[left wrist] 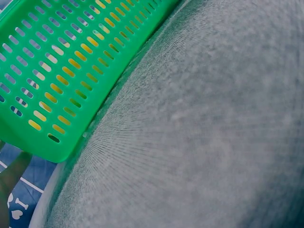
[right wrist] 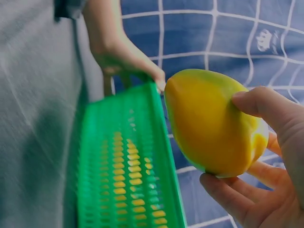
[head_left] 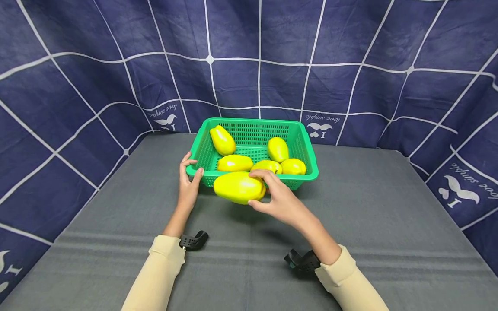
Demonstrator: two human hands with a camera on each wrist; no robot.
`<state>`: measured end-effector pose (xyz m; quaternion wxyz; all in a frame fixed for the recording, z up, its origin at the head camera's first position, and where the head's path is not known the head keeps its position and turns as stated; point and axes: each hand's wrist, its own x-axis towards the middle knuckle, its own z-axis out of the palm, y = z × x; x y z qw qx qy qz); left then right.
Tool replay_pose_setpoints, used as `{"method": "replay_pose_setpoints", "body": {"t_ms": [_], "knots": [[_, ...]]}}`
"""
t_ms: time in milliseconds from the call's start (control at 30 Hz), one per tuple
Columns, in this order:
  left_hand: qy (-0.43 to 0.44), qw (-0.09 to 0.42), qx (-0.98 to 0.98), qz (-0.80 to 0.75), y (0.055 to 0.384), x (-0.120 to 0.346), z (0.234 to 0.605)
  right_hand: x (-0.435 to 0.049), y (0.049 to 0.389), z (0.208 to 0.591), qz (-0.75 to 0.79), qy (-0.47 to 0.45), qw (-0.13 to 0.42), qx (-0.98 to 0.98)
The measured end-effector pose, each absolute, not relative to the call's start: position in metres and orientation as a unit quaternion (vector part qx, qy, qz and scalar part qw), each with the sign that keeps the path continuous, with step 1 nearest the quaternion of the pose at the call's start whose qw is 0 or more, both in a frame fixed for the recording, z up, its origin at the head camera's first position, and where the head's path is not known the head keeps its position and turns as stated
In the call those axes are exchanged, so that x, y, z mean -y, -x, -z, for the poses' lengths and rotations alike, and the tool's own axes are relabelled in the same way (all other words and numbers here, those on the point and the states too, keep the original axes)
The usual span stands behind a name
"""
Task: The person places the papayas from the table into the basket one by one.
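In the head view my right hand (head_left: 282, 199) holds a yellow papaya (head_left: 238, 187) by one end, thumb on the near side. The papaya is raised in front of the near rim of a green plastic basket (head_left: 254, 122). In the right wrist view, thumb and fingers hold the papaya (right wrist: 211, 123) from opposite sides. My left hand (head_left: 189, 183) grips the basket at its near left corner. Inside the basket lie several more papayas, among them one at the back left (head_left: 223, 141) and one at the right (head_left: 278, 149). Most of the left hand is outside its own wrist view.
The basket stands on a grey cloth-covered table (head_left: 373, 203). Behind and at both sides hangs a dark blue curtain (head_left: 284, 82) with white grid lines. A black strap device (head_left: 194, 240) sits on each wrist.
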<state>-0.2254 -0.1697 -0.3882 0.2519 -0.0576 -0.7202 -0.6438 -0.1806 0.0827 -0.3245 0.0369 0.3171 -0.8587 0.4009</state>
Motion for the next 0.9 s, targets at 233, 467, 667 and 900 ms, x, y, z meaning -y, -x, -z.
{"method": "replay_pose_setpoints", "body": {"t_ms": [233,467,667,900], "knots": [[0.062,0.259,0.725,0.635,0.225,0.169,0.388,-0.106,0.190,0.314,-0.428,-0.278,0.073,0.857],[0.058,0.263,0.722,0.637,0.235,0.174,0.401,-0.129,0.200,0.308,-0.425,-0.234,0.131,0.865],[0.057,0.273,0.725,0.630,0.244,0.179,0.413,-0.140,0.204,0.304,-0.405,-0.210,0.176,0.872],[0.060,0.262,0.720,0.640,0.235,0.174,0.400,-0.149,0.205,0.301,-0.396,-0.166,0.187,0.883]]}}
